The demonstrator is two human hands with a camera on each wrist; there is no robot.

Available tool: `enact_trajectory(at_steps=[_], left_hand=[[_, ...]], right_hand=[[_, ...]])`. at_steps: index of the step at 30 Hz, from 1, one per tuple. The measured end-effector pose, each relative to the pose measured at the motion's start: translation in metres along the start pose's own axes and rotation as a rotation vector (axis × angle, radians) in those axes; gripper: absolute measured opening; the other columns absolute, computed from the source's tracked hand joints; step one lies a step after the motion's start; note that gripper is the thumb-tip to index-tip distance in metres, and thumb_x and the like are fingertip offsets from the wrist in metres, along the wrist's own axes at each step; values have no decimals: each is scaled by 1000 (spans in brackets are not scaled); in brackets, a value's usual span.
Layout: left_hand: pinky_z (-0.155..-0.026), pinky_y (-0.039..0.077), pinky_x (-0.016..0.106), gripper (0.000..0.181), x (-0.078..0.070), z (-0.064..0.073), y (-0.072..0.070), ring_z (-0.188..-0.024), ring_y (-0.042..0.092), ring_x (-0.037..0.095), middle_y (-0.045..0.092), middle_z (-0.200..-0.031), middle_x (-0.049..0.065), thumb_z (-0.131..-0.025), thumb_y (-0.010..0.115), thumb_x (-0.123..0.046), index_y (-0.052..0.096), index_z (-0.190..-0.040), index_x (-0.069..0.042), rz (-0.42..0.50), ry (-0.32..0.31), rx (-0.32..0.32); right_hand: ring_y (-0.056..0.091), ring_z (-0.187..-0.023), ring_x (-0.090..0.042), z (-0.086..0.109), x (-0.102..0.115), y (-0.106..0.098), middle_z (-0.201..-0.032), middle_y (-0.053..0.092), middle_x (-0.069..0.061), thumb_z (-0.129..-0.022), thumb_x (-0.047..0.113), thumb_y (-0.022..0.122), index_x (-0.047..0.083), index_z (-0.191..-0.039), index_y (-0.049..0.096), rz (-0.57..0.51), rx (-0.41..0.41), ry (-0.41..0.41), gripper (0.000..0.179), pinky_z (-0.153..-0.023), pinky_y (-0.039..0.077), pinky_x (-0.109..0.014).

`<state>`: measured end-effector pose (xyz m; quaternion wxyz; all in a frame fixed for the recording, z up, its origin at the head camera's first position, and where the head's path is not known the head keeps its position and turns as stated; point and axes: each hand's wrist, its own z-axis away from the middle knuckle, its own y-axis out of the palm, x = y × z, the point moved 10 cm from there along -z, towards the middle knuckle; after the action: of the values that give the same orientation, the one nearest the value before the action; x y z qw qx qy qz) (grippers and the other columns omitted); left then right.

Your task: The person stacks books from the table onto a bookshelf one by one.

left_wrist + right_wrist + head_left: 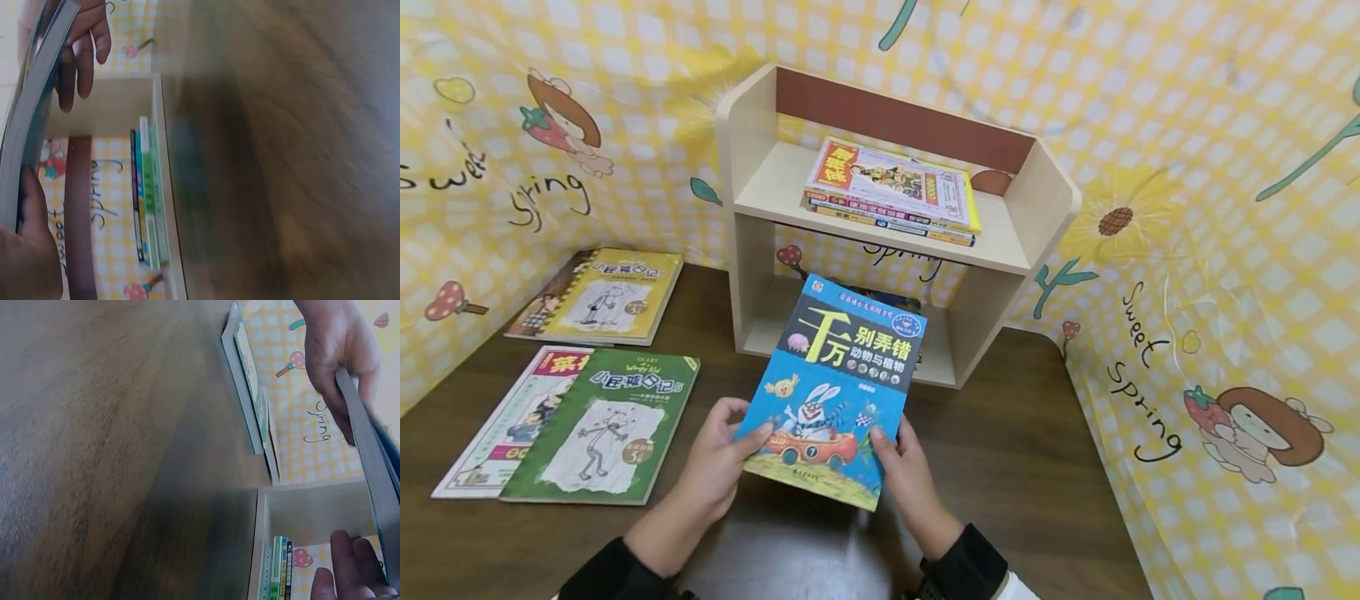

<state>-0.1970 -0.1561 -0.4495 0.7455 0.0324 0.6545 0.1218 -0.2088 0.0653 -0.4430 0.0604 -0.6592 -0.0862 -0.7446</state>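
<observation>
A blue children's book (pixel 816 392) with a rabbit in an orange car on its cover is held up, tilted, before the shelf. My left hand (pixel 718 454) grips its left edge, thumb on the cover. At the right edge my right hand (pixel 913 479) holds the book between a thumb on the front and fingers behind. In the right wrist view, fingers of the right hand (pixel 353 569) extend behind the book (pixel 369 462). The left wrist view shows the book (pixel 28 125) from its edge, with the left thumb against it.
A two-tier shelf (pixel 880 246) stands behind the book, with stacked books (pixel 895 187) on top and more books (pixel 147 194) in the lower compartment. On the table's left lie a green book (pixel 610 425) overlapping another book (pixel 523 425), and a yellow book (pixel 617 296). Patterned cloth (pixel 1217 275) surrounds the table.
</observation>
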Motion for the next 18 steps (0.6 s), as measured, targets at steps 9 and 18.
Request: enact_trajectory(at_steps=[9,18], left_hand=[[-69,55,22,26,9,-7,20,-73,65,9,63,-91,6,-99,51,-4,32,-117,-2,-1,-58,-61],[-69,56,26,39,30,-4,35,-78,66,11,61,-106,16,-100,51,-12,25,-126,1,-16,-137,8]], right_hand=[[65,-97,-18,-2,4,-6,-121,61,-12,-101,23,51,17,-150,27,-54,-107,7,55,-85,55,-34],[66,-91,-17,-11,9,-24,-115,65,-11,-101,18,51,16,-150,32,-31,-137,23,53,-81,55,-31]])
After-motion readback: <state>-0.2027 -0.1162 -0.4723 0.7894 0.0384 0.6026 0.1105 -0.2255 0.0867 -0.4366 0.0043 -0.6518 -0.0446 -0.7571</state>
